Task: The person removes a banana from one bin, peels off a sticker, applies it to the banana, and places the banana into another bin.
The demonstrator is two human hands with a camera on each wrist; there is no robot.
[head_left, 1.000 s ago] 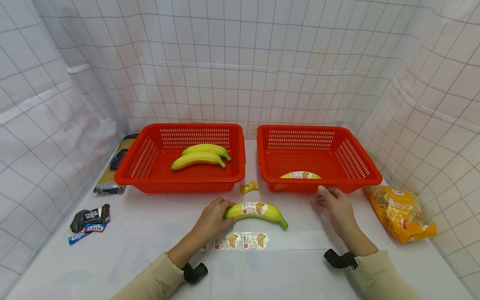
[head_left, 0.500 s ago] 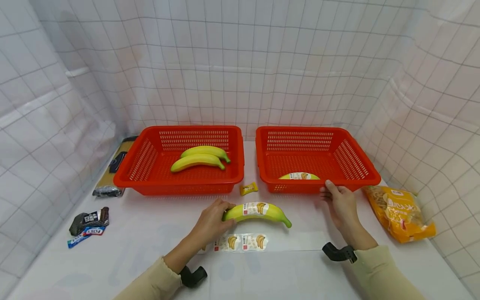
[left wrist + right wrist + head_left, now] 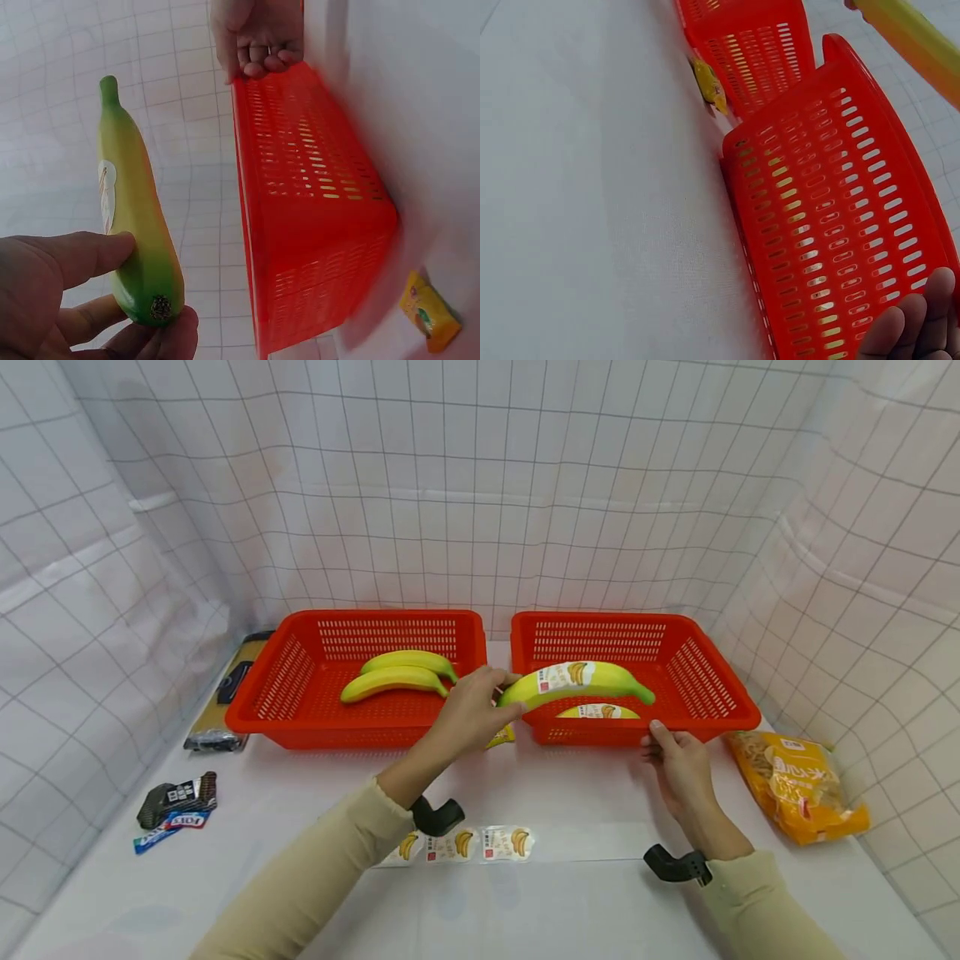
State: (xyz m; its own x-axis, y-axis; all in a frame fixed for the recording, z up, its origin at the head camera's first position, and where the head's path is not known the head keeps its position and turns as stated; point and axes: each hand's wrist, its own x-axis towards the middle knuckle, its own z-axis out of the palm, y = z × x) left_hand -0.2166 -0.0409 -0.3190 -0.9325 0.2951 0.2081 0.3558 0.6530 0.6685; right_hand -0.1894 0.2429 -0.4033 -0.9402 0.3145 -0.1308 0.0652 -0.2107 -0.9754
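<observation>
A labelled banana (image 3: 581,682) is up in the air over the front rim of the right red basket (image 3: 720,724). My left hand (image 3: 480,703) pinches its left end, and the left wrist view shows the thumb (image 3: 112,251) on one side with fingers beneath. A second labelled banana (image 3: 626,713) lies inside that basket, mostly hidden by the front wall. On the basket's front rim, my right hand (image 3: 681,768) holds on with the thumb over the top and fingers (image 3: 922,315) against the outer wall. Two unlabelled bananas (image 3: 393,680) lie in the left red basket (image 3: 352,728).
Several banana stickers (image 3: 507,843) lie in a row on a strip at the table's front. A yellow candy (image 3: 709,84) sits between the baskets. An orange snack bag (image 3: 802,789) is at right. Dark and blue packets (image 3: 180,797) and a brown package (image 3: 225,710) are at left.
The left hand has lifted the labelled banana off the table and carried it up and right to the right basket. My right hand moved slightly onto the basket rim and stays there.
</observation>
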